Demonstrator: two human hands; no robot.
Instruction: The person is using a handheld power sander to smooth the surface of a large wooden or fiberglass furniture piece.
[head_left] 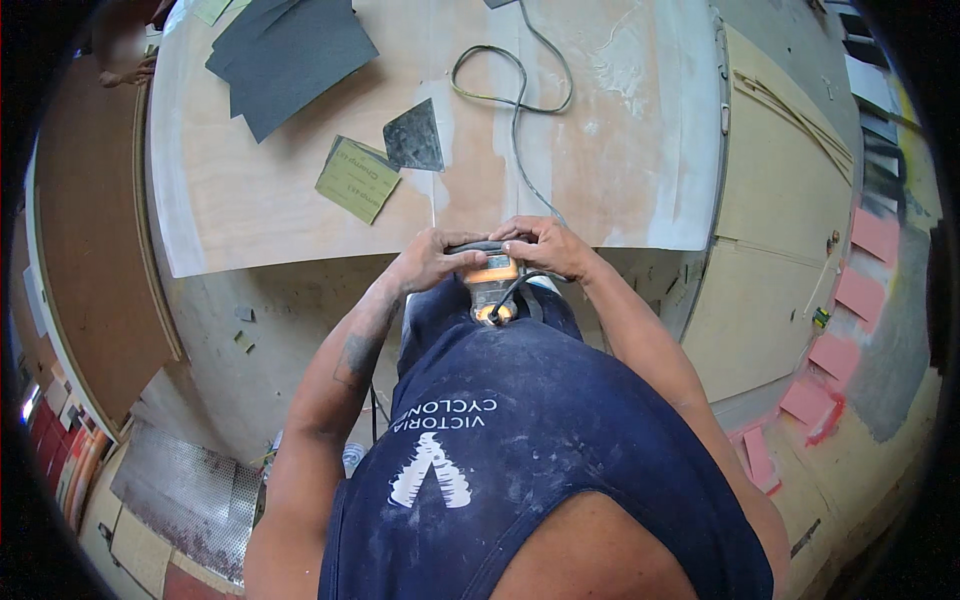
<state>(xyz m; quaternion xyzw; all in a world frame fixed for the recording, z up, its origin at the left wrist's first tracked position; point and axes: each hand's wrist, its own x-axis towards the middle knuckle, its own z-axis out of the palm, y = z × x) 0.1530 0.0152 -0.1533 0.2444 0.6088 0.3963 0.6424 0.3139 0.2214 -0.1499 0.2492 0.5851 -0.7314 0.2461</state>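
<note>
An orange and grey electric sander (491, 272) is against my body, in front of the near edge of the table. Its dark flat base edge points toward the table, and its black cord comes out at the end nearest me. My left hand (440, 258) grips the left side of that dark edge, thumb on top. From the right, my right hand (548, 246) closes on the same edge with bent fingers. Whether a sheet of sandpaper is pinched there, I cannot tell. Beyond my hands lie a folded green-backed sandpaper piece (357, 182) and a worn dark sandpaper piece (415, 137).
Large dark sandpaper sheets (290, 62) are piled at the table's far left. A looped power cord (520, 105) crosses the pale wooden tabletop (620, 170). Boards (775, 240) with thin strips stand right; a brown panel (90, 230) is left. Pink squares (857, 295) lie far right.
</note>
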